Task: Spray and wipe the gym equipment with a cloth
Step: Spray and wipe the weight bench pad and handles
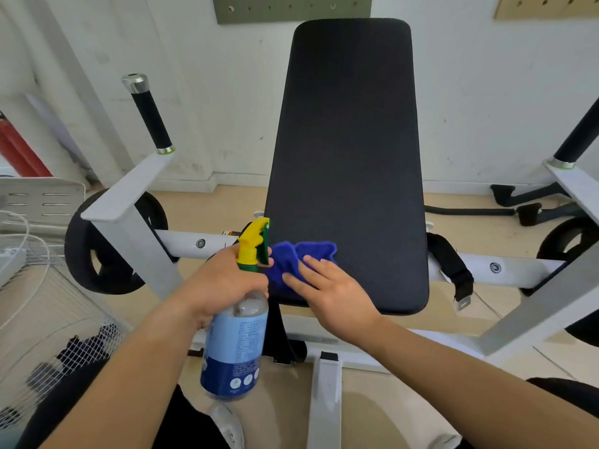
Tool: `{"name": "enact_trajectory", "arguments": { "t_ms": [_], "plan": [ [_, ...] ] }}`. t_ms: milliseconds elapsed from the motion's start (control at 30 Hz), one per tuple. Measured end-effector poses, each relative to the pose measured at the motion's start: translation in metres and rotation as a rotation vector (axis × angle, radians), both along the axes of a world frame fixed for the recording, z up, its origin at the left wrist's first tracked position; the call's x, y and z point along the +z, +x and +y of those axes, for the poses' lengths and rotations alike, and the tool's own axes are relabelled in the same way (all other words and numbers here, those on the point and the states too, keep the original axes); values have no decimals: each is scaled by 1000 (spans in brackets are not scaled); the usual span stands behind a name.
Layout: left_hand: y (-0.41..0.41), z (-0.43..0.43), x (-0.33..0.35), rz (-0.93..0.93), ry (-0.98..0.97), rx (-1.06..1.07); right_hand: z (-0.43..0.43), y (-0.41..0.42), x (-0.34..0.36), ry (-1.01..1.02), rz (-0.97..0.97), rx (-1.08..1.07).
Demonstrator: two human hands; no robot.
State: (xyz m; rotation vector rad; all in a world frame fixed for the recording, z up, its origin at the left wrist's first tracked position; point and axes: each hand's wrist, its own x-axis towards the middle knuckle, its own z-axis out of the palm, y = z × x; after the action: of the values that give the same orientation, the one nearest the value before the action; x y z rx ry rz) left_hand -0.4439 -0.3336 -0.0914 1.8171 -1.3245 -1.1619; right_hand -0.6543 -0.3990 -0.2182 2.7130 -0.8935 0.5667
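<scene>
A long black padded bench [350, 150] of a white-framed gym machine rises away from me in the middle of the view. A crumpled blue cloth [288, 259] lies on the pad's near left corner. My right hand [334, 293] presses on the cloth with straight fingers. My left hand [223, 283] grips the neck of a spray bottle [236, 345] with a yellow and green trigger head and a blue label, held just left of the pad's edge.
White frame arms with black handles stand at the left [150, 115] and right [580, 131]. Black weight plates [97, 251] hang at the left. A white wire fan guard [42, 319] sits at the lower left. A strap with a buckle [453, 270] dangles right of the pad.
</scene>
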Motion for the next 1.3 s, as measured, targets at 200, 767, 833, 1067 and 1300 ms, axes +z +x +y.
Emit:
{"name": "enact_trajectory", "arguments": {
  "t_ms": [200,767,833,1067,1300],
  "plan": [
    [-7,-3,-2,-7,19,-51,-35,-57,19,-63,-26,-25],
    [-64,-11,-12,-26,31,-240,22,-141,3,9,-54,-258],
    [-83,-9,-19,-21,41,-286,25,-174,4,100,-215,-465],
    [-138,22,-59,57,41,-297,65,-210,-8,466,-338,-413],
    [-185,68,-102,19,62,-288,75,-269,1,498,-574,-709]
  ]
}}
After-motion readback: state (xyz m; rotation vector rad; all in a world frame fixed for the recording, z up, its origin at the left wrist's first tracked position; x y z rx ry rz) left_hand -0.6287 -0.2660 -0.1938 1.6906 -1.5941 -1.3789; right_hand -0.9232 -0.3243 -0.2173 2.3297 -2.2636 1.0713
